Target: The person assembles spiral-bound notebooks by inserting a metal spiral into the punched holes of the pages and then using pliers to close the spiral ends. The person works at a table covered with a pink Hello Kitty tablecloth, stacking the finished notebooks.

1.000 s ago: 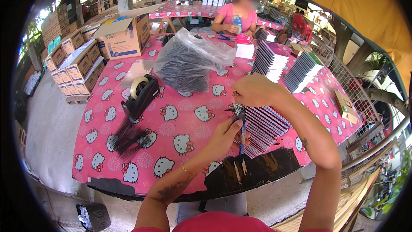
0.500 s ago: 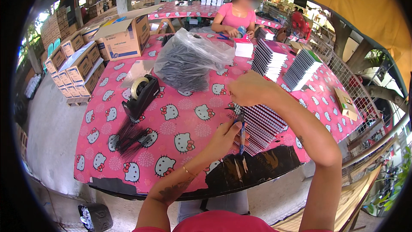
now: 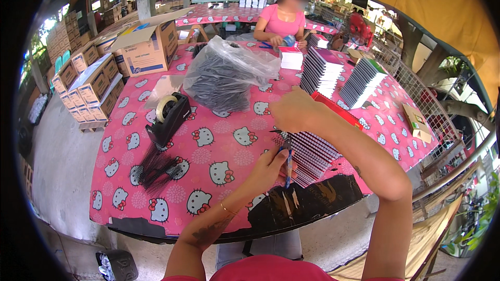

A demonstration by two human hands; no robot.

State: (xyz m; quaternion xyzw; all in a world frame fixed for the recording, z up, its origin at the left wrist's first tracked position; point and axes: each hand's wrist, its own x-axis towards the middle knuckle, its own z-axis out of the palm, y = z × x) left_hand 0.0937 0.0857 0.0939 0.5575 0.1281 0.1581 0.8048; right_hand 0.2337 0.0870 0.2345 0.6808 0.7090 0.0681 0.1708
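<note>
My left hand (image 3: 275, 165) is wrapped round blue-handled pliers (image 3: 288, 169), whose jaws point away from me. They are at the left edge of a stack of spiral-bound notebooks (image 3: 316, 152), with the dark coil spines showing in rows. Just beyond the jaws, my right hand (image 3: 294, 111) is curled closed near the stack's far left corner. Whatever its fingers hold is hidden. A red notebook cover (image 3: 341, 112) shows past my right forearm. To the left, a loose bundle of black plastic coils (image 3: 158, 170) lies on the pink patterned tablecloth (image 3: 208, 151).
A clear bag of black coils (image 3: 221, 86) and a tape dispenser (image 3: 169, 119) stand left of centre. Notebook stacks (image 3: 321, 72) rise at the far right, near a flattened carton (image 3: 416, 123). A co-worker (image 3: 284, 21) sits across the table. Cardboard boxes (image 3: 146, 49) are at the far left.
More of the red cover now shows beyond my right forearm. My two hands keep nearly the same place, and the whole view has shifted slightly.
</note>
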